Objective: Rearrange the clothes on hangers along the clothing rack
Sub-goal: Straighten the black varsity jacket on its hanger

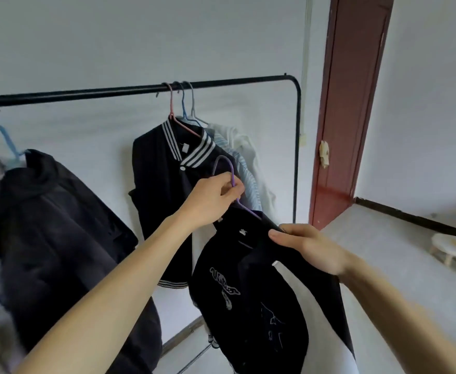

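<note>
A black rail (92, 93) of the clothing rack crosses the upper view. My left hand (213, 198) pinches the neck of a purple hanger (228, 168), which is off the rail and carries a black jacket with white lettering (248, 300). My right hand (310, 245) grips that jacket's shoulder. Behind them, on the rail's right end, hang a black jacket with a striped collar (162, 184) on a pink hanger (171, 109), a pale striped shirt (244, 176) and a white garment (245, 144). At the left a dark coat (51, 225) hangs on a blue hanger (0, 128).
The rack's right post (297, 157) stands near a dark red door frame (348, 109). A small wooden stool (453, 247) sits on the floor at the right. A white wall is behind the rack. The rail between the two groups of clothes is bare.
</note>
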Tool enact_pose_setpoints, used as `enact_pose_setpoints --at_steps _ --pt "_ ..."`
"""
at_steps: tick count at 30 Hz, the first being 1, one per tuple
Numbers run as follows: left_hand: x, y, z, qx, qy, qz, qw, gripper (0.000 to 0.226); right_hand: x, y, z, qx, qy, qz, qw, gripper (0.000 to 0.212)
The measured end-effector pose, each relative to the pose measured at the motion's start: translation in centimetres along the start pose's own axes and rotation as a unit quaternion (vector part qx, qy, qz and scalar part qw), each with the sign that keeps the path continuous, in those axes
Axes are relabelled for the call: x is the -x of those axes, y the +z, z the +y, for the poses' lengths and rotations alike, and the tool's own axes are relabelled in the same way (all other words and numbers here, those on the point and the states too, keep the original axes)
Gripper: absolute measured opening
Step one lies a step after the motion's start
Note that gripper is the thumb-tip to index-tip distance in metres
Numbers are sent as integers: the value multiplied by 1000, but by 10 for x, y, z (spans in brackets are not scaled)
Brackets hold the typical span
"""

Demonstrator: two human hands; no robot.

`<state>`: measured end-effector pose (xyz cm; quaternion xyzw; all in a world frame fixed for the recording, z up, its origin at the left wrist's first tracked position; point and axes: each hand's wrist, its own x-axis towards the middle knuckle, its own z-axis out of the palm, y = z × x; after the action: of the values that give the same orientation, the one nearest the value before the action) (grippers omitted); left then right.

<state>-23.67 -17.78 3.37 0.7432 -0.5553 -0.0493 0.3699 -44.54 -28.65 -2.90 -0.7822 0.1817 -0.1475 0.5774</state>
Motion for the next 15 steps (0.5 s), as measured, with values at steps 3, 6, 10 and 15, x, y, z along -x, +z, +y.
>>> enact_pose_setpoints --at_steps 3,6,10,15 --pt "16 -37 -19 -119 -51 50 990 32 -26 22 -21 -23 -28 -16 999 49" --pt "43 -88 -32 -310 -80 133 938 36 -51 41 -44 -57 -50 -55 996 35" --pt "83 -146 -48 -412 -139 267 860 36 -77 63 -78 -77 -93 -78 990 31" --pt "109 -196 -72 -426 -259 296 815 51 -107 95 -126 -79 -145 -101 981 54"
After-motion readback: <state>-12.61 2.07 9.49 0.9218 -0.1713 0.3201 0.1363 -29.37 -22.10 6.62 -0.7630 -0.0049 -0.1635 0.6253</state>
